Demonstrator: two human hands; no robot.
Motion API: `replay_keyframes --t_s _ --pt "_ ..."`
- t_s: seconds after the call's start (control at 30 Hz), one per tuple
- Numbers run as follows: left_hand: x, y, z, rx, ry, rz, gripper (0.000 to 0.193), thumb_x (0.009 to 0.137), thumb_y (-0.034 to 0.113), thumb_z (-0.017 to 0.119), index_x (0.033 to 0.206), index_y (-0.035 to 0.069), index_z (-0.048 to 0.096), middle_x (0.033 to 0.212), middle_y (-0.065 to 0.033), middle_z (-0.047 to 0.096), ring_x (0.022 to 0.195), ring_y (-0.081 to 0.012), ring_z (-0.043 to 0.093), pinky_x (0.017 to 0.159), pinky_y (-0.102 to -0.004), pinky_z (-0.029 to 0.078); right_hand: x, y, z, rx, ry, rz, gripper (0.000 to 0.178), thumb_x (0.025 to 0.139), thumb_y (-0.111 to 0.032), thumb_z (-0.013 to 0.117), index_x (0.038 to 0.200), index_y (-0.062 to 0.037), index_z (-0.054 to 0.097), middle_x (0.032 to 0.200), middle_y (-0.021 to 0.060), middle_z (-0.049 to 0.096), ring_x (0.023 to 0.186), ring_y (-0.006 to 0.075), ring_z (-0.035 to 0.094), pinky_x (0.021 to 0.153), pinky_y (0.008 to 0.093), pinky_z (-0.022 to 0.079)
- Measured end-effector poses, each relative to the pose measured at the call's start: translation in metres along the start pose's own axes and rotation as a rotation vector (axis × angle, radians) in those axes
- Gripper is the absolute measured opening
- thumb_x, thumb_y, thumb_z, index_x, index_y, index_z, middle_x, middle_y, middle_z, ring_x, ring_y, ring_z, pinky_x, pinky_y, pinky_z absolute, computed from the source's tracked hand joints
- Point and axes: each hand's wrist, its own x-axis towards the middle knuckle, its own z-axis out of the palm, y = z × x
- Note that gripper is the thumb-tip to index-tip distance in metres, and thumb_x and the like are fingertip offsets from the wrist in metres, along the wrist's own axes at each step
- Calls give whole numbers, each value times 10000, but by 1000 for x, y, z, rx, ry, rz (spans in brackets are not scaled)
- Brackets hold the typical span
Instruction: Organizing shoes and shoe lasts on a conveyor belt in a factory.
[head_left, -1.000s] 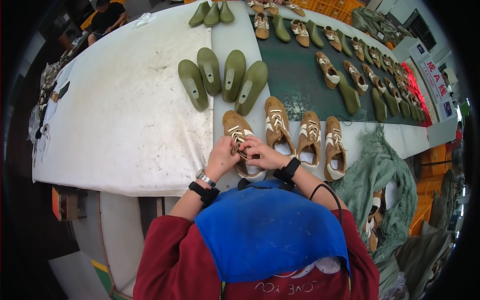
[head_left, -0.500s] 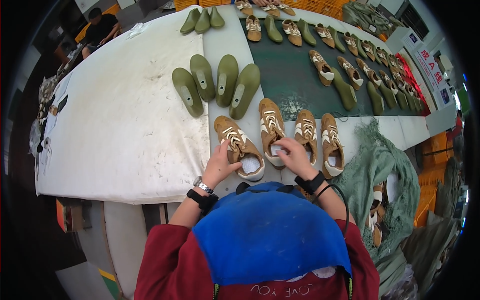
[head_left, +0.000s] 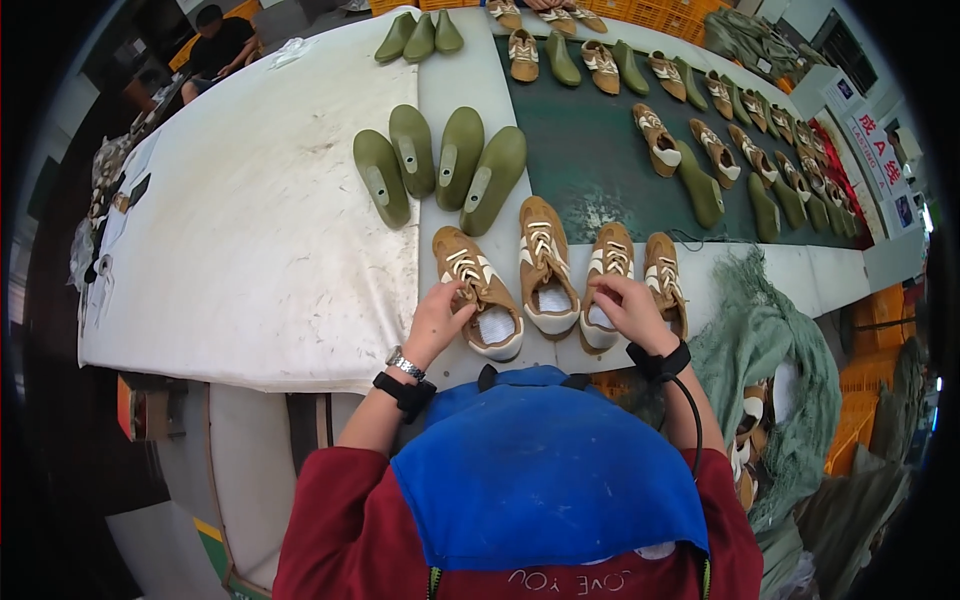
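Observation:
Brown suede sneakers with white laces and white heels stand in a row before me, toes pointing away. My left hand [head_left: 436,318] has its fingers closed at the collar of the leftmost sneaker [head_left: 492,290]. Beside it, the second sneaker [head_left: 541,236] is untouched, its pale insole showing. My right hand [head_left: 634,312] has its fingertips pinched together at the opening of the third sneaker [head_left: 611,243], hiding part of it. Partly behind that hand is the rightmost sneaker [head_left: 661,262]. Just beyond the row, green shoe lasts [head_left: 458,150] lie close together.
A green conveyor belt [head_left: 590,150] carries more sneakers and lasts. White cloth [head_left: 250,220] covers the table on the left. To the right hangs green netting [head_left: 740,330], with shoes below. Orange crates [head_left: 860,375] stand beyond. Another person [head_left: 222,48] sits far left.
My right hand has moved right, from the second sneaker's opening to the third's. My left hand stays at the leftmost sneaker. The head view has shifted slightly.

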Motion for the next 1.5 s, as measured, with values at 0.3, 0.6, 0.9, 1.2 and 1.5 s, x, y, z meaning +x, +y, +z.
replay_keyframes --t_s 0.3,0.6,0.9,1.2,1.5 --pt "-28 -50 -20 280 382 -161 504 721 205 694 1140 10 494 1040 -190 554 1029 -343 492 879 -411 406 106 -38 -16 -185 -337 -319 281 783 -164 574 1046 -70 600 848 141 649 789 304 621 695 382 487" --pt "-72 -84 19 583 619 -649 546 785 342 591 1237 67 454 1339 -136 396 1261 -388 293 1032 -490 224 244 -15 122 -412 -473 -212 421 821 -370 496 1111 -68 535 1001 222 612 957 370 578 836 443 456" --pt "-59 -72 23 733 618 -756 506 817 330 541 1237 68 435 1349 -124 386 1275 -365 287 1027 -498 224 304 41 67 -436 -123 28 237 795 -222 470 979 -143 597 893 175 645 867 337 618 747 456 477" --pt "-65 -69 22 726 592 -803 520 809 329 523 1247 62 436 1363 -126 374 1278 -366 280 1033 -490 216 280 165 -24 -540 -60 64 109 817 -216 470 860 -176 561 776 127 636 761 315 621 658 442 477" --pt "-64 -76 20 769 565 -743 517 824 343 524 1253 68 431 1356 -120 380 1261 -362 302 1020 -484 242 222 207 -73 -623 -75 178 185 814 -194 474 968 -197 575 889 134 640 859 325 610 738 428 475"
